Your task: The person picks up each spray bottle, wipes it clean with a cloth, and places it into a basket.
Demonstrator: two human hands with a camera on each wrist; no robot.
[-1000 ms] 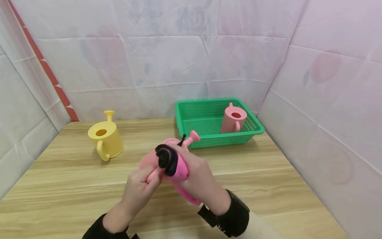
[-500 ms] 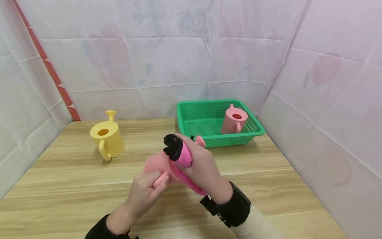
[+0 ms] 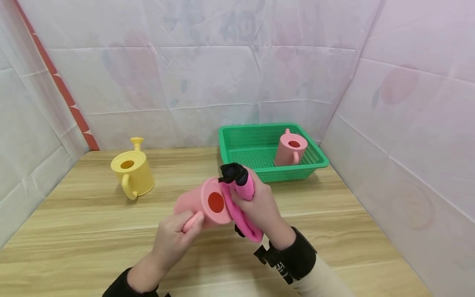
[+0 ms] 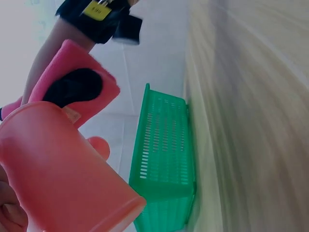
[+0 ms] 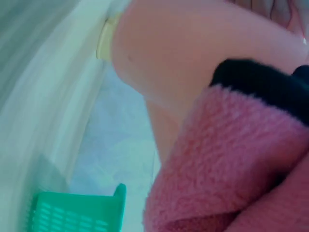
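Note:
My left hand point(image 3: 177, 237) grips the handle of a pink watering can point(image 3: 193, 200), which is tilted so that its round red opening faces up and to the right. My right hand point(image 3: 259, 202) holds a bunched pink cloth with black trim point(image 3: 243, 218) against the can's top rim. In the left wrist view the can's smooth side point(image 4: 63, 164) fills the lower left, with the cloth point(image 4: 96, 99) just beyond it. Fuzzy pile shows on the cloth point(image 5: 217, 159) in the right wrist view. Most of the can's spout is hidden behind the cloth and right hand.
At the back right stands a green perforated basket point(image 3: 241, 171) with a second pink watering can point(image 3: 287, 152) inside it. A yellow watering can point(image 3: 135, 175) is upright on the wooden table point(image 3: 92, 239) at the left. Printed white sheets point(image 3: 208, 74) hang behind and at both sides.
My right hand has moved right with the cloth, off the top of the can, and the red opening now shows. My left hand keeps its grip on the handle, with the can tilted further over.

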